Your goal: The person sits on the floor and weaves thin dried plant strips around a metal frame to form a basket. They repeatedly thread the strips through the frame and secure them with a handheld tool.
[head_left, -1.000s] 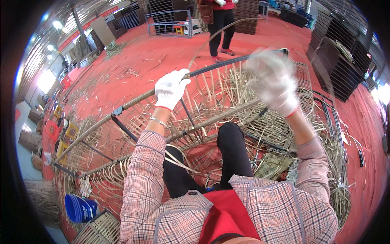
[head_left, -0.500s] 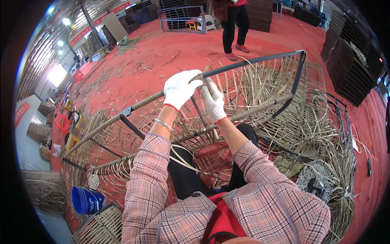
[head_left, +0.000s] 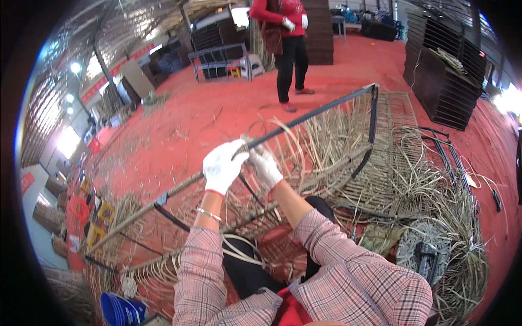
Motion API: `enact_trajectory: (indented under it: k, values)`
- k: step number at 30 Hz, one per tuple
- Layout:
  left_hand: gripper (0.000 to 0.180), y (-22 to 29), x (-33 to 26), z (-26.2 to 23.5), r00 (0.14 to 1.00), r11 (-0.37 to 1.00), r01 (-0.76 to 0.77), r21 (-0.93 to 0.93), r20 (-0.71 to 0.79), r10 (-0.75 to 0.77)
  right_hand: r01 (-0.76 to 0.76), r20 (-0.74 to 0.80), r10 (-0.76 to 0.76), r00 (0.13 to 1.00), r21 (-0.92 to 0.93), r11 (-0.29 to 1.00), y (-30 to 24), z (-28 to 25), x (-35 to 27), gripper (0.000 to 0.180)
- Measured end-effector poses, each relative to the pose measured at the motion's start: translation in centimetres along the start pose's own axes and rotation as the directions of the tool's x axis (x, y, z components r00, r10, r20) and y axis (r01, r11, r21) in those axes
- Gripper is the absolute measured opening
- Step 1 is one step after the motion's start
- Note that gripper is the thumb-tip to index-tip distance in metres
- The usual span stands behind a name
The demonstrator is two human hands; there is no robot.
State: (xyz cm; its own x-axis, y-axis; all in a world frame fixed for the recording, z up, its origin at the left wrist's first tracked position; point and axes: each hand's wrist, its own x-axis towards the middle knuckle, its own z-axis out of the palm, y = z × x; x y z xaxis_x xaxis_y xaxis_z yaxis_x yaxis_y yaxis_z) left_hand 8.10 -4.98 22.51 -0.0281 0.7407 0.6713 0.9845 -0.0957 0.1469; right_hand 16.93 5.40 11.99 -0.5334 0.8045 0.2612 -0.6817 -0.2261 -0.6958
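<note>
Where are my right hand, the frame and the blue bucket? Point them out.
Right hand (head_left: 265,169): head view, middle of the white glove.
Frame (head_left: 326,108): head view, its bare dark upper bar.
Blue bucket (head_left: 127,311): head view, its wall.

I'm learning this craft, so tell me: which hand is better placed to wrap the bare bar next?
Likely the right hand: it sits nearer the bare stretch of bar, while the left hand grips beside the wrapped stretch.
</note>
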Motion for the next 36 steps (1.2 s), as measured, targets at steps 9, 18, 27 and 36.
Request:
enact_trajectory:
  k: [9,18,27,36]
  values:
    - [0.033,1.6,0.6,-0.5,0.997,0.999,0.042,0.014,0.063,-0.043,0.379,0.282,-0.447,0.849,-0.914,0.142,-2.3,0.1,-3.7,0.024]
    - [0.027,1.2,0.8,0.3,0.992,0.989,-0.111,0.098,-0.053,0.117,0.301,0.205,-0.366,0.908,-0.925,0.231,-4.1,-1.3,-6.4,0.025]
    - [0.030,1.5,0.9,0.7,0.999,0.990,-0.034,0.136,0.020,0.032,0.329,0.217,-0.448,0.867,-0.925,0.189,-3.8,-1.2,-8.1,0.026]
    - [0.026,0.5,0.8,1.6,0.997,0.980,-0.078,0.181,-0.007,0.080,0.280,0.191,-0.361,0.913,-0.936,0.211,-2.7,-2.5,-8.5,0.028]
